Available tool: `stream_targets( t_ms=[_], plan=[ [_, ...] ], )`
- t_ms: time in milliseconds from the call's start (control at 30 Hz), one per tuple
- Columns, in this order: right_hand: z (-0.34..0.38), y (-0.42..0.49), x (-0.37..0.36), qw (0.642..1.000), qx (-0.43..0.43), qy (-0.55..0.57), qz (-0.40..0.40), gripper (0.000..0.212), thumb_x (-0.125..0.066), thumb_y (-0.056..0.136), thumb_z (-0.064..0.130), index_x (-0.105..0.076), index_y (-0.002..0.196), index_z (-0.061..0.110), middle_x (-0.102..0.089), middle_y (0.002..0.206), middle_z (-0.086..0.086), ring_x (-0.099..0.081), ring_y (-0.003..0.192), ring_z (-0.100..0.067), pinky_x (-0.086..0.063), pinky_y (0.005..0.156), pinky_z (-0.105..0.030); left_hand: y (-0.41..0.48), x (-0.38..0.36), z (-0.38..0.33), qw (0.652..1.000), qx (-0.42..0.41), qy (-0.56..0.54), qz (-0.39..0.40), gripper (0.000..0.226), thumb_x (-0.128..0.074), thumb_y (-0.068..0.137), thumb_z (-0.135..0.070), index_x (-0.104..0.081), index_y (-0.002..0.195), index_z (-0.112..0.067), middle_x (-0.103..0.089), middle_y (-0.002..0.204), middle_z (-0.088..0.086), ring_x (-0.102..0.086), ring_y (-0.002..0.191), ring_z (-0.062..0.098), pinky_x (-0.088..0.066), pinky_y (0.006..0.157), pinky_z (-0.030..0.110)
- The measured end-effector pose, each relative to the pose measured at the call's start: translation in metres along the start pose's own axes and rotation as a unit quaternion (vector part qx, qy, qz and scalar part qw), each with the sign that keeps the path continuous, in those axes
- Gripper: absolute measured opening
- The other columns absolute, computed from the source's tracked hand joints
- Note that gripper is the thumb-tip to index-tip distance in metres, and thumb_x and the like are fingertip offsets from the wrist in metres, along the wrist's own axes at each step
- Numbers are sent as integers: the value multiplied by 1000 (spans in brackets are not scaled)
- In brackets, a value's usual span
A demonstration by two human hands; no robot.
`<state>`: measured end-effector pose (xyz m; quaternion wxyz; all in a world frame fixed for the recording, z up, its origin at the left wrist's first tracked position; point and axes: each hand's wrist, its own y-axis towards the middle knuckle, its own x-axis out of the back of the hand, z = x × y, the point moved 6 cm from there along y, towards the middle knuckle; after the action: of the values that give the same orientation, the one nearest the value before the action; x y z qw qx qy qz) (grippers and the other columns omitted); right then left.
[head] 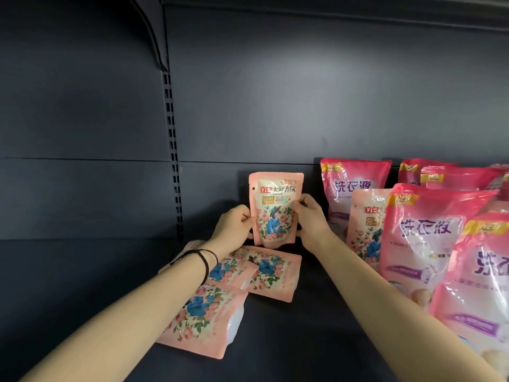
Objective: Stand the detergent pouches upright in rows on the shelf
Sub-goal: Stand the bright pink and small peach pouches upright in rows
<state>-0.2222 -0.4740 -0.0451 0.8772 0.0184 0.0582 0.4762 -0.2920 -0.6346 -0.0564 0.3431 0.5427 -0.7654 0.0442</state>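
1. One held pouch (275,209), peach with a flower print, stands upright and face-forward at the back of the shelf (289,340), near the back panel (275,106). Whether its foot rests on the shelf I cannot tell.
2. Two hands are on it. The left hand (234,224) pinches its left edge and the right hand (311,221) pinches its right edge, so they are apart with the pouch between them.
3. One black wristband (205,260) is on the left wrist.
4. At least three flat pouches (271,271) of the same print lie just in front of the held one, overlapping, partly under the left forearm. A fourth may be hidden under the wrist.
5. One standing pouch (366,224) of that print is upright to the right, partly behind a bigger bag.
6. At least five big pouches (429,235), bright pink, stand in rows along the right side; more are cut off at the edge.
7. One slotted post (172,150) runs down the back panel, left of the hands.
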Motion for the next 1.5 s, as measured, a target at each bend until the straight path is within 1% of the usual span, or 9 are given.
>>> stream_targets(
  t_ms=[133,300,433,600,867,1067,1200,1400,1500],
  plan=[
    [-2,5,2,997,6,-71,-9,18,-40,100,12,-54,90,17,-64,111,-13,-64,98,-27,-55,83,-44,1,-5,1,1000,6,23,11,11,-51,97,-21,-57,91,-15,-69,95,5,-68,82,21,-57,78,43],
    [-17,5,11,968,-71,-236,41,14,-48,96,16,-55,107,11,-62,118,-11,-58,96,-23,-49,80,-37,-7,-4,7,983,-31,163,77,12,-55,95,-26,-65,96,-20,-67,99,-3,-63,85,13,-54,78,37],
    [5,-6,19,824,-69,-551,116,37,-50,96,34,-51,120,7,-61,113,-10,-62,85,-21,-46,61,-27,-20,23,-9,889,-158,415,111,20,-49,95,-39,-63,100,-25,-65,98,-5,-56,82,13,-44,71,30],
    [33,-27,-6,700,-31,-675,230,37,-53,94,39,-56,116,11,-62,96,-6,-58,76,-17,-47,63,-24,-35,59,-23,813,-226,521,128,31,-43,93,-52,-59,108,-29,-65,98,-6,-60,91,16,-46,79,32],
    [36,-67,-90,580,131,-736,325,34,-50,96,28,-64,116,4,-64,117,-12,-60,106,-29,-49,94,-39,-51,71,-11,827,-187,510,148,35,-41,93,-53,-59,115,-30,-65,104,-3,-60,94,19,-45,73,31],
    [-11,-57,-130,510,126,-782,336,32,-42,101,23,-60,118,4,-64,106,-9,-59,86,-22,-47,73,-29,-51,67,4,837,-206,490,133,37,-41,94,-47,-59,117,-26,-65,109,1,-60,101,22,-47,84,36],
    [-17,-47,-138,573,110,-748,317,35,-45,100,28,-58,118,0,-55,83,-6,-52,77,-21,-40,67,-29,-51,72,13,861,-190,457,118,36,-41,94,-47,-59,116,-25,-64,110,0,-59,103,22,-44,84,35],
    [5,-39,-122,715,82,-643,261,36,-59,93,24,-63,111,-6,-67,111,-20,-65,95,-28,-51,76,-31,-48,87,24,937,-87,329,78,41,-45,92,-53,-63,113,-22,-62,113,-3,-59,98,16,-49,79,33],
    [28,-38,-105,800,75,-553,220,27,-57,93,15,-64,112,-2,-65,112,-19,-61,88,-23,-49,70,-26,-41,90,26,986,3,142,86,42,-53,89,-54,-65,114,-22,-63,113,-7,-58,100,10,-48,85,31]
  ],
)
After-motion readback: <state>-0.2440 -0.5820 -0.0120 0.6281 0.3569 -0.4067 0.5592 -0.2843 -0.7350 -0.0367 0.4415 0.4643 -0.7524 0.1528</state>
